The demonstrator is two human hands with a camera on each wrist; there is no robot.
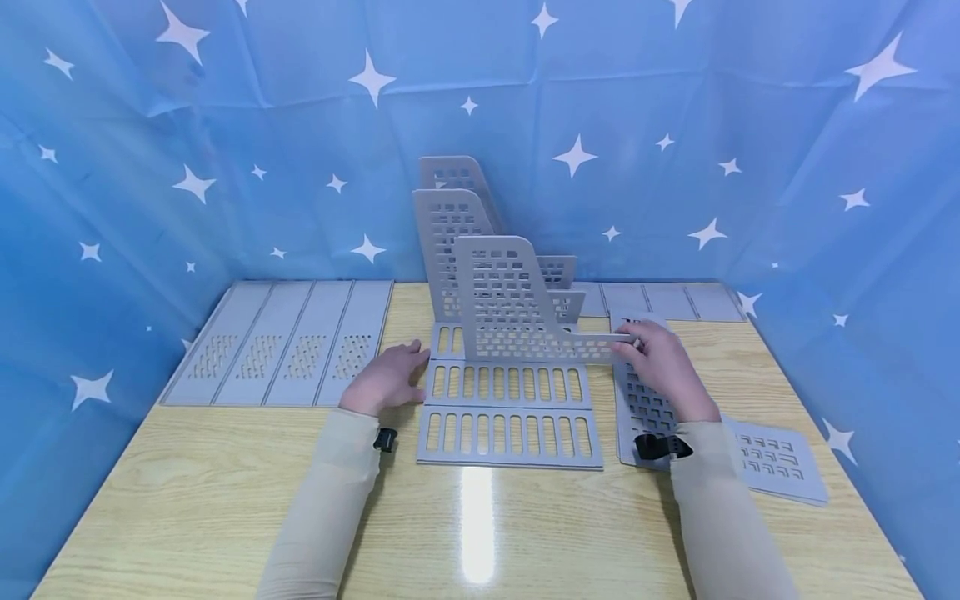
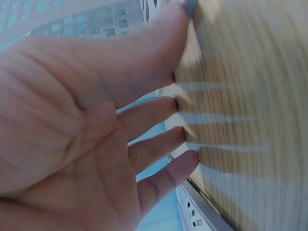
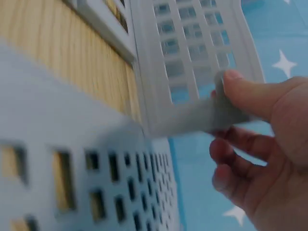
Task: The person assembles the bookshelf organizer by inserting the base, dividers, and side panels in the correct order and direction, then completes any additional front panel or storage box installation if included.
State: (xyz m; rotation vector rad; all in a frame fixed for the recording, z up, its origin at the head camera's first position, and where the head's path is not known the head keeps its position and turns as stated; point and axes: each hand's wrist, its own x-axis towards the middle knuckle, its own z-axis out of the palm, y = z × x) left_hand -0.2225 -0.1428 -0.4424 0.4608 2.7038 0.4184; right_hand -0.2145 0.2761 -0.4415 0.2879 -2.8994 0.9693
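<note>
A grey perforated side panel (image 1: 467, 283) of a file holder stands upright on its long edge over a row of grey slotted base panels (image 1: 510, 461). My right hand (image 1: 663, 362) pinches the panel's low front end between thumb and fingers; the right wrist view shows the thumb on this perforated end (image 3: 187, 120). My left hand (image 1: 386, 379) is beside the left edge of the slotted panels, its fingers extended and fingertips on the wooden table (image 2: 240, 96). Two more side panels (image 1: 427, 217) stand upright behind the held one.
Several flat grey panels with slanted holes (image 1: 285, 312) lie at the left. Further grey panels (image 1: 667, 302) line the back right. A perforated panel stack (image 1: 626, 446) lies under my right forearm, with smaller panels (image 1: 806, 475) beside it. A blue starry cloth (image 1: 480, 67) surrounds the table.
</note>
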